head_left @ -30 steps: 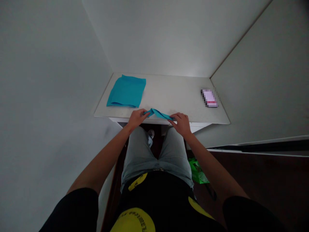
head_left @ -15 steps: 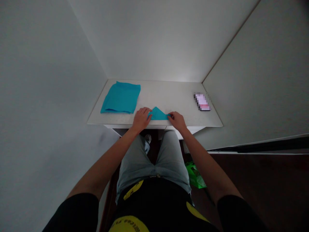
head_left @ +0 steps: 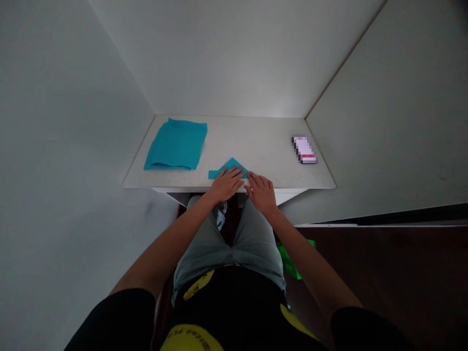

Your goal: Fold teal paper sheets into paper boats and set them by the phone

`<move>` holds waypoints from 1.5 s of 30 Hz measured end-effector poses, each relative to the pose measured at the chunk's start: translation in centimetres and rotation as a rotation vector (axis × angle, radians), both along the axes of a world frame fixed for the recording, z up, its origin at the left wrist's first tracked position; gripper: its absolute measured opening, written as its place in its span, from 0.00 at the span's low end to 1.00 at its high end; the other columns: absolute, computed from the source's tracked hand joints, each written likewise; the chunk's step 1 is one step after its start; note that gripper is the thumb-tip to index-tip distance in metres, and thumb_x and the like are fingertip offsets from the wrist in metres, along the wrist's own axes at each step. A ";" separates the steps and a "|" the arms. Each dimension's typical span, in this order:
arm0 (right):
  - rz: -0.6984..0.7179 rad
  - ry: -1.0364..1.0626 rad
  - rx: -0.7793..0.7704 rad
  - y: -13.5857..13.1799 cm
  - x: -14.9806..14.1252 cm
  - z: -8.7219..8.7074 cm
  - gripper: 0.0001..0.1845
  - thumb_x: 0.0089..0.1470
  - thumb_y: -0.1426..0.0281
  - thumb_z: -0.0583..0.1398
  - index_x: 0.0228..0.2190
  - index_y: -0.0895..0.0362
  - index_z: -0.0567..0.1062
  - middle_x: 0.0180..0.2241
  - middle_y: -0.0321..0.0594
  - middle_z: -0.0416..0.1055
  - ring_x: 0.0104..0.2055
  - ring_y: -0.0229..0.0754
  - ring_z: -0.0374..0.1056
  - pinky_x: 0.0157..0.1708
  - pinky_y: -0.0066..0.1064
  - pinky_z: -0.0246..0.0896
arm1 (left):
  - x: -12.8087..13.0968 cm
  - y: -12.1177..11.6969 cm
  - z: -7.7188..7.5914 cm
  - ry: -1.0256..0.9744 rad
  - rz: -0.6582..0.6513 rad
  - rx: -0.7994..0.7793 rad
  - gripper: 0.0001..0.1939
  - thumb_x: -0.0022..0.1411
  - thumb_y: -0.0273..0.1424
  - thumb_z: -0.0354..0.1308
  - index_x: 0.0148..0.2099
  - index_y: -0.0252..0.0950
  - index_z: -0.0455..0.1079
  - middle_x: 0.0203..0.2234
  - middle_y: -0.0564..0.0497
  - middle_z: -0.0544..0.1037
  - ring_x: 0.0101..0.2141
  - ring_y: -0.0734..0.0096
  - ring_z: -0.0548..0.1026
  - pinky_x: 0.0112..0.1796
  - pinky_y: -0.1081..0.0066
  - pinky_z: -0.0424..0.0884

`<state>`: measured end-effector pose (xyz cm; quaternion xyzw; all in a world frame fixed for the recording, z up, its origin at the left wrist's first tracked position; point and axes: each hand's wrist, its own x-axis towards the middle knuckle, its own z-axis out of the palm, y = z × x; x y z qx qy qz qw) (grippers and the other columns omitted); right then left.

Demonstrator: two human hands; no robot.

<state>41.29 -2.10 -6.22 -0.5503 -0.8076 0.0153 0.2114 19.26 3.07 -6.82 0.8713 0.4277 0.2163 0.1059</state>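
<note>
Here, the white table (head_left: 256, 141) is stretching across in front of me, and the big blue sheet (head_left: 177, 146) is lying at its left. Below, the green bag (head_left: 288, 263) is sitting partly behind my right forearm (head_left: 305, 251). My left hand (head_left: 227, 185) is resting spread, gripping nothing, over the small folded sheet (head_left: 233, 162) near the table's front edge; my right hand (head_left: 262, 194) is bending at its right end, pinching or not, I'm not telling for sure. The phone (head_left: 304, 150) is lying far right.

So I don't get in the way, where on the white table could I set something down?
On the white table, between the large blue sheet and the phone, behind the small blue piece. It's crowded at the front middle, around the left hand and right hand.
</note>
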 end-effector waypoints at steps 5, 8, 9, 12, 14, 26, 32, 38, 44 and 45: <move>0.008 -0.042 -0.017 0.8 0.1 1.8 0.27 0.79 0.58 0.48 0.60 0.55 0.79 0.60 0.53 0.78 0.61 0.61 0.65 0.58 0.53 0.60 | -4.7 2.1 0.2 -0.064 0.287 0.022 0.29 0.74 0.46 0.59 0.69 0.36 0.71 0.65 0.36 0.76 0.66 0.42 0.72 0.67 0.45 0.67; 0.015 -0.089 -0.016 1.0 0.0 2.6 0.25 0.79 0.61 0.48 0.55 0.58 0.81 0.56 0.55 0.78 0.59 0.61 0.65 0.56 0.53 0.60 | -7.0 1.8 1.1 -0.025 0.492 0.023 0.29 0.68 0.51 0.67 0.59 0.35 0.75 0.59 0.32 0.77 0.61 0.35 0.72 0.62 0.41 0.69; 0.015 -0.097 -0.017 1.1 0.0 2.7 0.25 0.78 0.61 0.48 0.55 0.58 0.81 0.56 0.56 0.78 0.58 0.62 0.65 0.55 0.53 0.60 | -7.4 1.5 1.3 -0.016 0.526 0.008 0.28 0.67 0.52 0.69 0.56 0.35 0.75 0.57 0.32 0.77 0.59 0.35 0.72 0.60 0.41 0.70; 0.014 -0.105 -0.024 1.1 -0.1 2.7 0.25 0.78 0.61 0.48 0.55 0.58 0.81 0.55 0.57 0.77 0.56 0.62 0.65 0.53 0.53 0.61 | -7.4 1.0 1.6 -0.011 0.553 -0.044 0.25 0.65 0.51 0.71 0.50 0.37 0.75 0.54 0.34 0.77 0.57 0.36 0.73 0.57 0.42 0.71; 0.008 -0.120 -0.026 1.1 -0.1 2.7 0.25 0.78 0.61 0.48 0.56 0.59 0.80 0.55 0.56 0.77 0.56 0.62 0.65 0.53 0.53 0.61 | -7.0 1.1 1.6 -0.024 0.560 -0.059 0.23 0.62 0.49 0.74 0.46 0.38 0.74 0.51 0.35 0.78 0.54 0.37 0.75 0.55 0.44 0.72; -0.005 -0.125 -0.018 0.9 -0.1 2.0 0.27 0.77 0.56 0.50 0.60 0.58 0.77 0.56 0.57 0.76 0.55 0.63 0.65 0.53 0.52 0.61 | -6.3 -1.0 1.3 -0.080 0.288 0.015 0.12 0.76 0.38 0.59 0.53 0.38 0.80 0.51 0.40 0.84 0.53 0.48 0.80 0.56 0.49 0.75; 0.022 -0.104 -0.026 0.5 0.4 1.8 0.29 0.77 0.52 0.51 0.61 0.57 0.76 0.58 0.56 0.76 0.58 0.63 0.65 0.55 0.51 0.61 | -7.0 -4.5 0.2 -0.077 0.191 0.112 0.18 0.80 0.38 0.53 0.60 0.42 0.81 0.58 0.45 0.84 0.58 0.53 0.80 0.63 0.48 0.72; 0.004 -0.009 -0.047 0.3 1.0 1.1 0.28 0.75 0.49 0.53 0.57 0.56 0.79 0.56 0.55 0.76 0.57 0.62 0.66 0.57 0.51 0.62 | -7.8 -4.7 0.7 -0.077 0.200 0.052 0.17 0.80 0.38 0.53 0.54 0.45 0.85 0.50 0.48 0.87 0.52 0.53 0.83 0.56 0.50 0.78; -0.004 0.151 -0.082 1.4 1.7 -0.1 0.25 0.73 0.50 0.56 0.56 0.55 0.78 0.57 0.55 0.74 0.58 0.61 0.68 0.61 0.53 0.62 | -7.8 -4.8 2.6 -0.139 0.236 0.037 0.16 0.80 0.41 0.56 0.50 0.43 0.85 0.44 0.46 0.87 0.46 0.56 0.84 0.50 0.58 0.79; -0.010 0.168 -0.088 1.5 1.6 -0.1 0.24 0.73 0.51 0.57 0.55 0.55 0.78 0.57 0.55 0.75 0.58 0.60 0.68 0.61 0.52 0.62 | -7.7 -4.9 2.8 -0.160 0.242 0.033 0.16 0.80 0.41 0.55 0.50 0.43 0.84 0.44 0.47 0.87 0.47 0.57 0.84 0.51 0.60 0.79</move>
